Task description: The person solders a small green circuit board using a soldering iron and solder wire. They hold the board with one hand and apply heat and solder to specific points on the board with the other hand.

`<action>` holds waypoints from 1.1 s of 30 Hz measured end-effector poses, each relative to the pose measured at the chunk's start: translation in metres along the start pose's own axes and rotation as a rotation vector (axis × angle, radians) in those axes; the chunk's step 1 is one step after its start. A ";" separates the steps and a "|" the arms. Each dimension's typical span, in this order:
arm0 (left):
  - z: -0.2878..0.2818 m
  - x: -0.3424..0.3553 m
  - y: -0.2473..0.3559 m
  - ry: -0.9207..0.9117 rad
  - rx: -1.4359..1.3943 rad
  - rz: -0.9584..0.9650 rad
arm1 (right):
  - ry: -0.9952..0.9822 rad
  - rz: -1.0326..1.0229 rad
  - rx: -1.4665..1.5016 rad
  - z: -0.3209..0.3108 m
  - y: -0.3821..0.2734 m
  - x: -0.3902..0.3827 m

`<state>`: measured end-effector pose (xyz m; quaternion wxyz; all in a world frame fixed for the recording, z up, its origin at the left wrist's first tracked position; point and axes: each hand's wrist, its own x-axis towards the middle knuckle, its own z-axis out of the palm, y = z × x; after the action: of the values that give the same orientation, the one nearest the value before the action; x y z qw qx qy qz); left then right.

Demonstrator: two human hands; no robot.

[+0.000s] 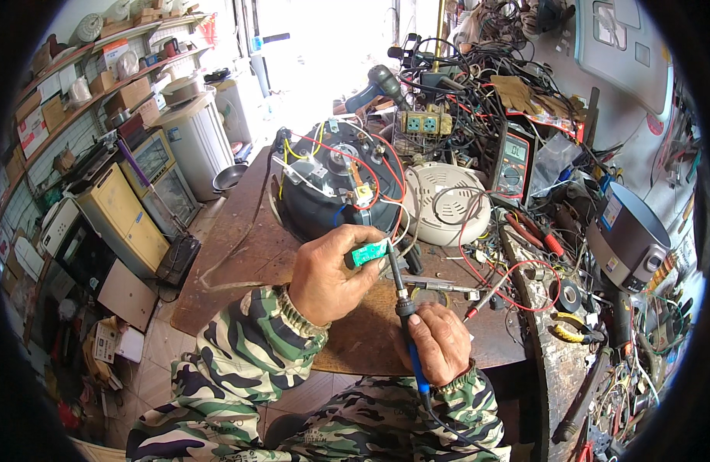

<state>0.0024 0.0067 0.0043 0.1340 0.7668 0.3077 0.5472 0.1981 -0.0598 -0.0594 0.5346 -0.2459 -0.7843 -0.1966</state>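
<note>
Near the middle of the head view, my left hand (325, 277) pinches a small green circuit board (367, 253). My right hand (436, 343) is wrapped round the blue handle of a soldering iron (411, 340), whose metal shaft points up to the board's right edge; whether the tip touches cannot be made out. Just beyond them lies an upturned black appliance base (299, 202) with red, white and yellow wires. A beige vented cover (439, 229) rests to its right.
The wooden bench (208, 269) carries a multimeter (513, 162), pliers (569, 327), a black tape roll (569, 295) and a tangled pile of cables (478, 77). A grey cooker pot (630, 235) stands at right. Cabinets (121, 214) and loaded shelves line the left.
</note>
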 end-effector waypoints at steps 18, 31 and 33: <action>0.004 -0.004 -0.009 -0.031 -0.229 -0.153 | -0.021 0.006 0.030 -0.003 -0.001 -0.001; 0.002 -0.004 -0.012 -0.027 -0.202 -0.111 | -0.015 0.016 0.032 -0.003 -0.002 0.000; 0.002 -0.004 -0.011 -0.031 -0.219 -0.149 | -0.021 0.016 0.029 -0.004 -0.002 0.001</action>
<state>0.0002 0.0126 -0.0052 0.2617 0.7309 0.3002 0.5542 0.1996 -0.0633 -0.0573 0.5313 -0.2465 -0.7907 -0.1785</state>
